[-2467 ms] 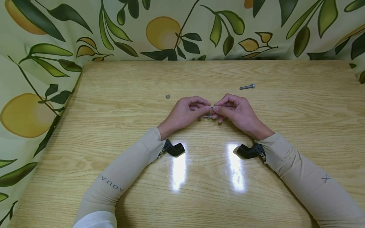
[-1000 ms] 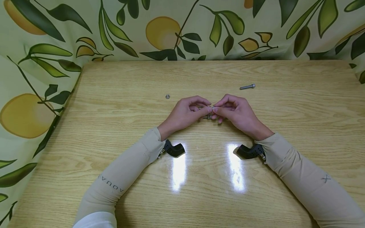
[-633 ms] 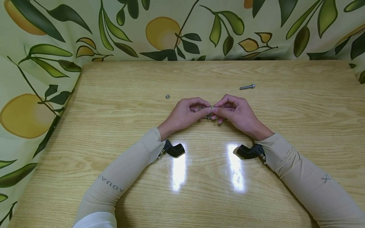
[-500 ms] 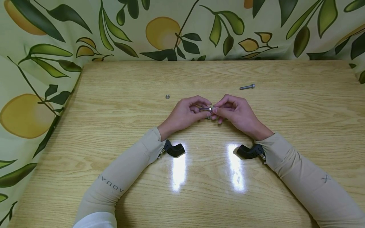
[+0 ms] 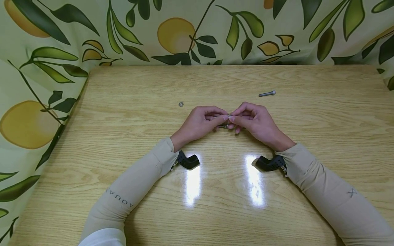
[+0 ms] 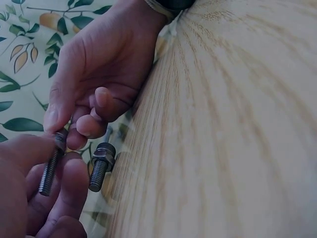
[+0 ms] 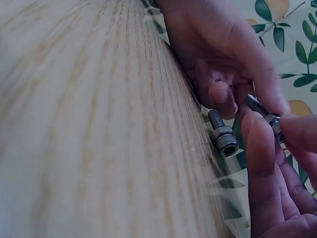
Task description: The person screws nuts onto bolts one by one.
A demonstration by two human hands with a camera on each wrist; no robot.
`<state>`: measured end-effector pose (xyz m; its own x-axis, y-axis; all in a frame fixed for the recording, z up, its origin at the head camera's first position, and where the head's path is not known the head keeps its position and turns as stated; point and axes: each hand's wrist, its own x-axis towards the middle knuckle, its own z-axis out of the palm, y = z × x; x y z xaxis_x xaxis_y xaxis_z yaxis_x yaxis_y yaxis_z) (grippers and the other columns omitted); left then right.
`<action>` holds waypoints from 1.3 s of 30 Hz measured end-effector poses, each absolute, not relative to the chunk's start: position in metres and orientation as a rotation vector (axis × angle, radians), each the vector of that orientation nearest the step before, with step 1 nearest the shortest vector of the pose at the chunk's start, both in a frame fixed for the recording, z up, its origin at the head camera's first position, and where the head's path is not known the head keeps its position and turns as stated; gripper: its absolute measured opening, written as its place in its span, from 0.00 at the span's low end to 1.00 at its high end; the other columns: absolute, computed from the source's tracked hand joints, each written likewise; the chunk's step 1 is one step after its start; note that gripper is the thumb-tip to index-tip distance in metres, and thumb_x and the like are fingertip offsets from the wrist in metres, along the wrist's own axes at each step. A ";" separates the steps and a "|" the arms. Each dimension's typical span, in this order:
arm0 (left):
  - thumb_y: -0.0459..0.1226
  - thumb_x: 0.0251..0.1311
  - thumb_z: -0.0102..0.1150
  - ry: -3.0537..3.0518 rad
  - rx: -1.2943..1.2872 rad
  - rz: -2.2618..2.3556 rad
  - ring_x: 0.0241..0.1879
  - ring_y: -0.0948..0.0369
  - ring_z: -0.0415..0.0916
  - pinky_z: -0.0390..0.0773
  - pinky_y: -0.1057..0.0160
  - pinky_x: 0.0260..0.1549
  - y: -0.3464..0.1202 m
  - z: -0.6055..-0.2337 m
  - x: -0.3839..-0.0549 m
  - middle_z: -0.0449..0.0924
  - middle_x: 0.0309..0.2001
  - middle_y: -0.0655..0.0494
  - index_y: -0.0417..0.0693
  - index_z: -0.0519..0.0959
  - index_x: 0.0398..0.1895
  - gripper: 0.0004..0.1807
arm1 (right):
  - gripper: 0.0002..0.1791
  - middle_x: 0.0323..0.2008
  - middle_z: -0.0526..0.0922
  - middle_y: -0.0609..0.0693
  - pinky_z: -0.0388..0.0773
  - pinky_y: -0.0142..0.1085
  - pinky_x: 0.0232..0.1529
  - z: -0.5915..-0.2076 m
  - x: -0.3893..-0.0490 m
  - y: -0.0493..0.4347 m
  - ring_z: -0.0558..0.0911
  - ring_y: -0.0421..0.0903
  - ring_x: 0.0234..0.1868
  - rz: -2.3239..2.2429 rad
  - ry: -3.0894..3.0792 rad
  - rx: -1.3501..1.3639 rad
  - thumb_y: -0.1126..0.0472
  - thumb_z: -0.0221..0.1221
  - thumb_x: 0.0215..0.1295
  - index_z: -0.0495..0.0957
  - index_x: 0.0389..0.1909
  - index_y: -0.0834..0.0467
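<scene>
**L fingers back on the nut**

Just changed: L hand. Half a sec ago its thumb & fingertip stood apart, nut + shank in plain sight from above. Now the tips are together again, pinching the nut & covering most of it in head view. R hand has barely moved: thumb + finger pinch the bolt at its head end; head mostly hidden.

Where: bolt is held betw. the two hands, thread end twd L, head end twd R, over the table. Nut is on the thread, close to the head; can't tell if touching.

Meaning: reads as a re-grip betw. turns, w/ the nut being worked on the thread. Direction of turn & travel left: not readable.

Nearby: second bolt lies just beside the hands, own nut fitted up by its head. Loose nut farther off on L side, third bolt beyond R hand. Those last two unmoved.
</scene>
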<state>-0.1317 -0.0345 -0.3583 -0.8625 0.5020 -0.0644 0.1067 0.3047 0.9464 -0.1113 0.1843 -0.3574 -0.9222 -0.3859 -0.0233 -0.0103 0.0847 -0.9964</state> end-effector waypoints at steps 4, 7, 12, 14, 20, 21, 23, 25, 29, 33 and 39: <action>0.49 0.58 0.67 2.231 0.566 1.594 0.25 0.61 0.79 0.77 0.68 0.28 -0.035 -0.358 -0.132 0.86 0.41 0.62 0.58 0.82 0.47 0.15 | 0.11 0.34 0.89 0.52 0.84 0.38 0.32 -0.358 -0.111 0.184 0.87 0.49 0.34 -1.901 2.095 -0.394 0.61 0.60 0.67 0.75 0.41 0.65; 0.49 0.60 0.65 2.227 0.558 1.600 0.25 0.61 0.80 0.77 0.67 0.27 -0.035 -0.357 -0.131 0.86 0.40 0.61 0.58 0.82 0.47 0.14 | 0.11 0.34 0.89 0.52 0.83 0.38 0.32 -0.358 -0.111 0.184 0.87 0.49 0.34 -1.895 2.098 -0.398 0.61 0.60 0.67 0.75 0.41 0.65; 0.48 0.58 0.67 2.248 0.575 1.581 0.26 0.62 0.81 0.78 0.67 0.28 -0.035 -0.357 -0.131 0.86 0.42 0.61 0.58 0.82 0.48 0.15 | 0.12 0.35 0.88 0.53 0.84 0.38 0.32 -0.357 -0.112 0.184 0.87 0.49 0.35 -1.888 2.104 -0.391 0.59 0.61 0.66 0.75 0.42 0.65; 0.49 0.58 0.67 2.249 0.570 1.577 0.26 0.62 0.80 0.78 0.67 0.28 -0.035 -0.356 -0.131 0.86 0.42 0.62 0.59 0.82 0.48 0.15 | 0.13 0.35 0.88 0.54 0.84 0.38 0.32 -0.357 -0.112 0.183 0.87 0.49 0.36 -1.887 2.106 -0.395 0.58 0.61 0.66 0.75 0.42 0.65; 0.49 0.59 0.66 2.239 0.561 1.583 0.27 0.62 0.82 0.79 0.66 0.28 -0.034 -0.357 -0.131 0.87 0.39 0.60 0.58 0.82 0.46 0.14 | 0.13 0.35 0.88 0.55 0.84 0.39 0.32 -0.356 -0.111 0.183 0.87 0.49 0.36 -1.887 2.109 -0.402 0.59 0.61 0.66 0.76 0.42 0.65; 0.49 0.58 0.67 2.247 0.562 1.578 0.27 0.62 0.82 0.79 0.66 0.28 -0.034 -0.357 -0.131 0.87 0.40 0.61 0.58 0.82 0.47 0.15 | 0.13 0.35 0.88 0.54 0.84 0.38 0.32 -0.356 -0.111 0.183 0.87 0.49 0.36 -1.885 2.111 -0.403 0.59 0.61 0.66 0.76 0.41 0.65; 0.50 0.58 0.66 2.250 0.560 1.577 0.27 0.62 0.81 0.78 0.66 0.28 -0.034 -0.357 -0.131 0.87 0.40 0.62 0.58 0.82 0.47 0.16 | 0.13 0.35 0.88 0.54 0.84 0.38 0.32 -0.356 -0.111 0.183 0.87 0.49 0.36 -1.887 2.109 -0.399 0.59 0.61 0.66 0.76 0.41 0.65; 0.51 0.61 0.64 2.239 0.548 1.585 0.27 0.61 0.82 0.79 0.66 0.28 -0.034 -0.356 -0.131 0.87 0.38 0.61 0.57 0.82 0.47 0.15 | 0.13 0.35 0.88 0.54 0.84 0.38 0.32 -0.356 -0.111 0.183 0.87 0.49 0.36 -1.890 2.106 -0.397 0.59 0.61 0.66 0.76 0.42 0.65; 0.51 0.62 0.62 2.245 0.544 1.586 0.26 0.61 0.82 0.79 0.65 0.27 -0.035 -0.356 -0.130 0.87 0.37 0.60 0.56 0.83 0.45 0.14 | 0.13 0.35 0.88 0.54 0.84 0.38 0.32 -0.357 -0.111 0.183 0.88 0.48 0.36 -1.895 2.095 -0.386 0.59 0.61 0.66 0.76 0.41 0.65; 0.50 0.59 0.66 2.255 0.549 1.587 0.27 0.62 0.82 0.80 0.66 0.29 -0.035 -0.356 -0.130 0.87 0.40 0.61 0.56 0.82 0.47 0.16 | 0.13 0.35 0.89 0.53 0.84 0.38 0.32 -0.357 -0.111 0.182 0.88 0.49 0.36 -1.888 2.097 -0.388 0.58 0.61 0.66 0.76 0.42 0.65; 0.51 0.61 0.64 2.259 0.555 1.575 0.26 0.61 0.82 0.81 0.64 0.28 -0.034 -0.358 -0.131 0.88 0.37 0.62 0.57 0.84 0.43 0.13 | 0.13 0.35 0.88 0.55 0.84 0.39 0.32 -0.356 -0.111 0.183 0.88 0.49 0.35 -1.872 2.123 -0.384 0.58 0.61 0.67 0.76 0.42 0.64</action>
